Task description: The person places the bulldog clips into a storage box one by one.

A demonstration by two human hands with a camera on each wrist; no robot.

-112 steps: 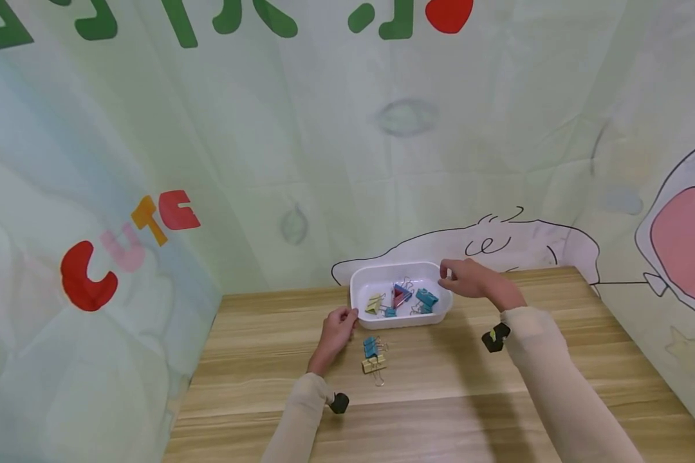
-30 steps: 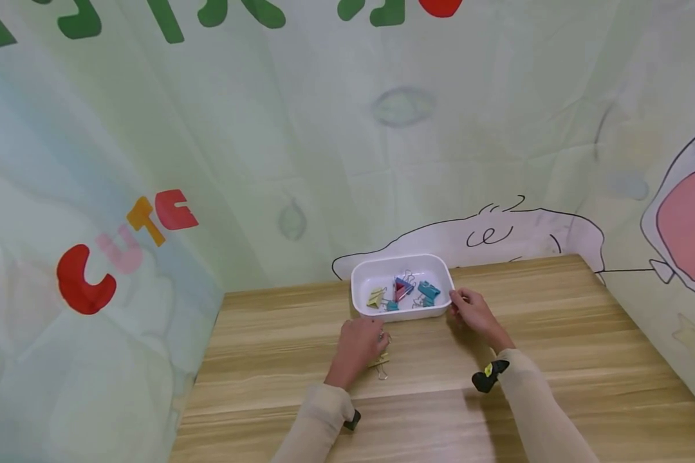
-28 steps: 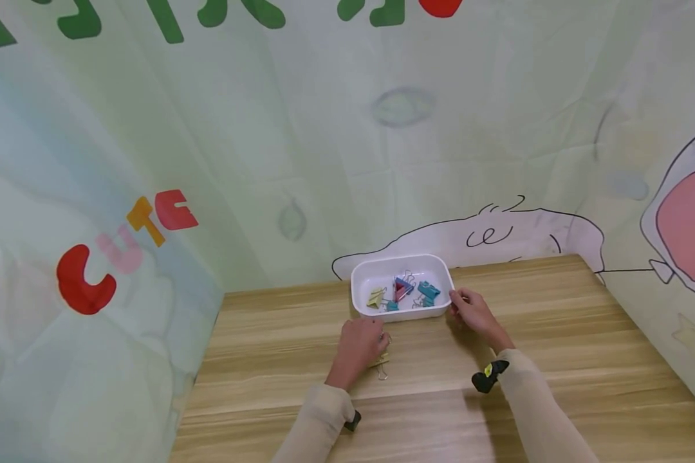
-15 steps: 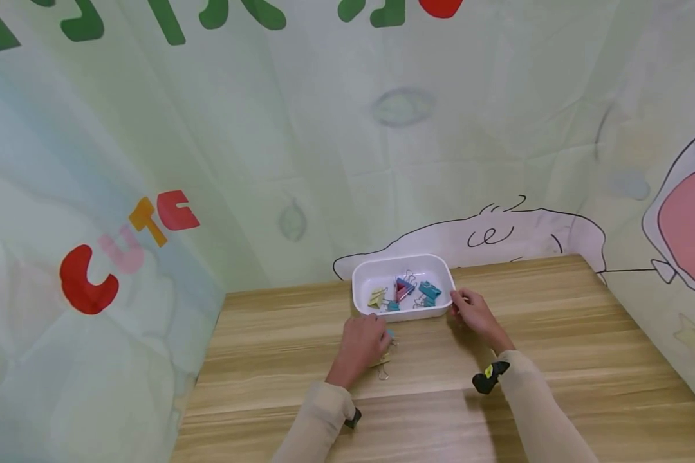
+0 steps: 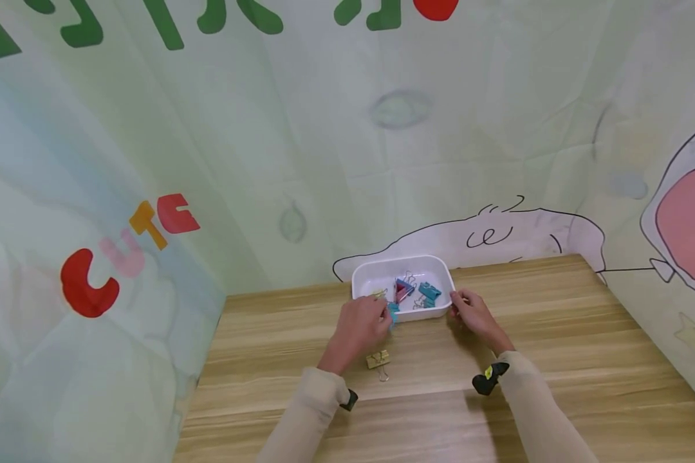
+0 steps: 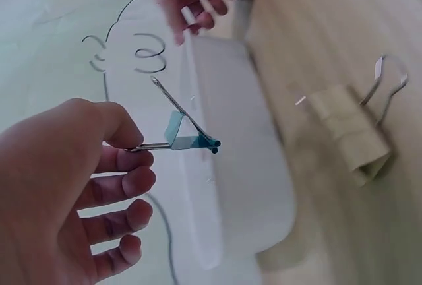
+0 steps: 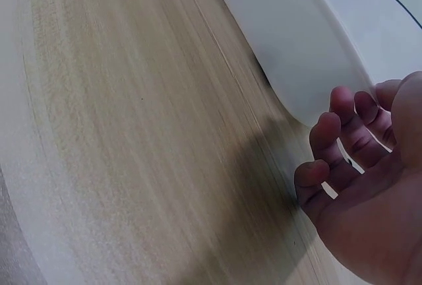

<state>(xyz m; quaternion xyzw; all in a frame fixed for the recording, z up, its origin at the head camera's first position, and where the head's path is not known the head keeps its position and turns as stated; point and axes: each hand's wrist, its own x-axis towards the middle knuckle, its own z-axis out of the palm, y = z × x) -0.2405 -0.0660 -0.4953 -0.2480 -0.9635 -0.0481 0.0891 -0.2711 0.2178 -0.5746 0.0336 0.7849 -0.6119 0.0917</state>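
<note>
Between thumb and index finger, my left hand (image 5: 356, 331) pinches a teal binder clip (image 6: 190, 142) by one wire handle. The clip is off the table, beside the front wall of a white plastic tray (image 5: 423, 314). My right hand (image 5: 476, 315) grips the tray's right end at the rim, thumb and fingertips against it in the right wrist view. Inside lie several binder clips: a larger teal clip (image 5: 428, 290), a red and blue group (image 5: 403, 289), and a yellow one mostly hidden behind my left hand. A yellow binder clip (image 5: 378, 359) lies on the table below that hand.
The wooden table (image 5: 278, 399) runs back to a printed fabric backdrop (image 5: 324, 161), and the tray stands close to it. More fabric rises along the left and right sides. A black device (image 5: 489, 378) is strapped at my right wrist.
My left hand left the tray's left corner, took the teal clip from the table and lifted it toward the tray. My right hand moved from above the tray down to its right end.
</note>
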